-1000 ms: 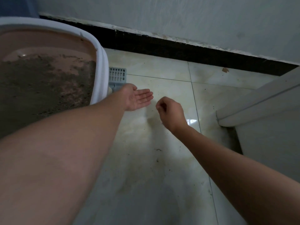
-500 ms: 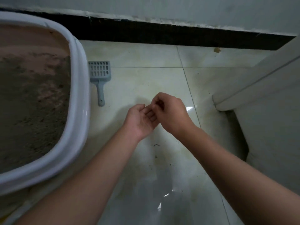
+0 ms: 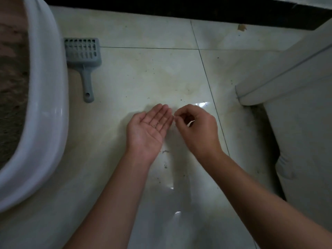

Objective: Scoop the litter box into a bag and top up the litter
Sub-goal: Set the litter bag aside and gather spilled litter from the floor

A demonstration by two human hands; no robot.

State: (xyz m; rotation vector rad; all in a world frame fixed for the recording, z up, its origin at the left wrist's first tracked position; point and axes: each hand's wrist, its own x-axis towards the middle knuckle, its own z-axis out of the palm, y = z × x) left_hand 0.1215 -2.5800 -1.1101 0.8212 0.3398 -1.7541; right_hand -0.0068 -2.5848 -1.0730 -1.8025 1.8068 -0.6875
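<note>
Where both forearms reach over the tiled floor, two hands meet at centre. Left hand: palm up, fingers straight, a few dark grains on it. Right hand: at 3 o'clock of the left, fingers curled, tips pinched together; contents cannot be told. Litter box: white rim, 9 o'clock, holding brown litter. Scoop: grey, slotted, 11 o'clock, flat on floor just beside the box.

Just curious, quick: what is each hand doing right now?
Left hand: open, palm up, a few dark specks on it.
Right hand: fingers curled; cannot tell if it pinches anything.
</note>
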